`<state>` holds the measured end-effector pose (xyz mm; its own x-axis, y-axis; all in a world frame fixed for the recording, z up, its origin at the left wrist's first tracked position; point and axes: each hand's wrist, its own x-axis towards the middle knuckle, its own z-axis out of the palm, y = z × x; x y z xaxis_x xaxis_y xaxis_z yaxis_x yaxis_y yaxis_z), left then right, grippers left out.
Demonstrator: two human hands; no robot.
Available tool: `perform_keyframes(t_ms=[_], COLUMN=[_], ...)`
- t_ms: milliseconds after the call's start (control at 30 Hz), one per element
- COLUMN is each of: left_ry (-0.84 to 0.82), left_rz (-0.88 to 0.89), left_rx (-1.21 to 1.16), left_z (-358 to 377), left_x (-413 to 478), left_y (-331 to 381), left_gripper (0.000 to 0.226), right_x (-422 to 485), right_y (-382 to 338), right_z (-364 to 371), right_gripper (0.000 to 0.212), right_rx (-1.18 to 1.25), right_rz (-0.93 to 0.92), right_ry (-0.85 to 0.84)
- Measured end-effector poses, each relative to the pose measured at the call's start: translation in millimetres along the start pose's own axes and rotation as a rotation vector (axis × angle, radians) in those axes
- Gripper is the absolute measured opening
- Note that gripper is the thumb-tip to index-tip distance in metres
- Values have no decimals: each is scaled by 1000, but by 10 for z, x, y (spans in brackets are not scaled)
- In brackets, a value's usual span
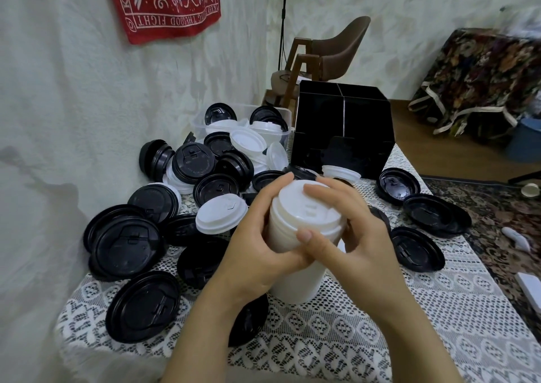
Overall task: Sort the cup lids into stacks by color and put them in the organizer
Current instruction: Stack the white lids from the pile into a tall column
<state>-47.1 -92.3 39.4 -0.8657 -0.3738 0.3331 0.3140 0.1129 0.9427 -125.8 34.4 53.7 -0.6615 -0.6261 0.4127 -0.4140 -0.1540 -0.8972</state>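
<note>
Gripped by left hand [257, 248] and right hand [355, 236], a white stack [292, 281] is held over the table [395, 324], before the organizer [342, 137].
Its side is wrapped by left fingers, thumb across the front; the top lid [311, 210] is covered by curled right fingers. Its long axis is kept near upright, tops turned up and slightly toward the camera. Rims are best squared and pressed evenly, so the stack nests before an upright drop into one compartment.
</note>
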Motion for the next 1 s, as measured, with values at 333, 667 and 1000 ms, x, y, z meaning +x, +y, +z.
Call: perform_keyframes(t_ms=[333, 667, 1000], left_ry=[-105, 467, 564], left_rz=[-11, -443, -130], left_rx=[149, 1209, 964], left_z=[-209, -444, -523], left_x=[-44, 20, 112], left_y=[97, -203, -177], left_gripper=[74, 68, 69], right_x=[-10, -18, -23], right_y=[40, 46, 62], right_z=[7, 15, 11], right_gripper=[42, 40, 39], right_rx=[10, 19, -5], right_rz=[8, 22, 24], right_ry=[6, 10, 3])
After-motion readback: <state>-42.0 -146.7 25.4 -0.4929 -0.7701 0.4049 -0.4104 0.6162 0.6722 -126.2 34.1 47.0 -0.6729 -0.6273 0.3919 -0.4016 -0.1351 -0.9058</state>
